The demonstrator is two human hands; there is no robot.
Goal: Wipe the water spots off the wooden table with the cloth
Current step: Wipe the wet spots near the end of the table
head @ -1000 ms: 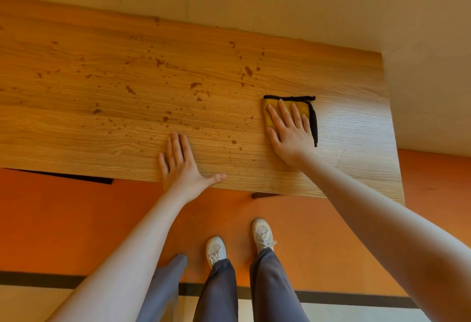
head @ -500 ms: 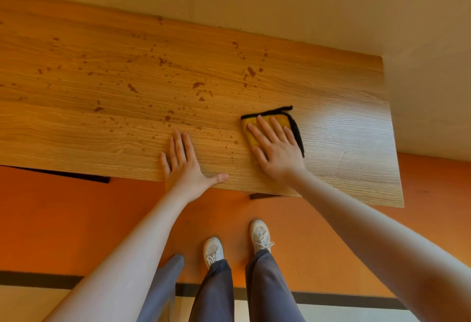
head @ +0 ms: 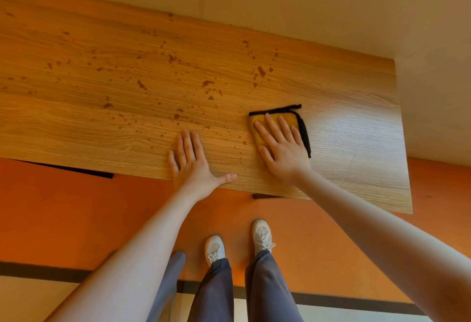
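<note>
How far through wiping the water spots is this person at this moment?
Early on. The wooden table right of the cloth shows no spots, so that end looks done. The right hand presses flat on the cloth; the left hand rests flat near the front edge. Water spots across the middle and left remain.

tabletop [head: 102, 128]: 1 | cloth [head: 302, 128]: 1 | hands: 2, left hand [head: 195, 166] and right hand [head: 283, 151] | shoes [head: 214, 249]: 2 | water spots [head: 261, 70]: too many to count

Grained wooden table [head: 356, 148], fuzzy cloth [head: 272, 117]
</note>
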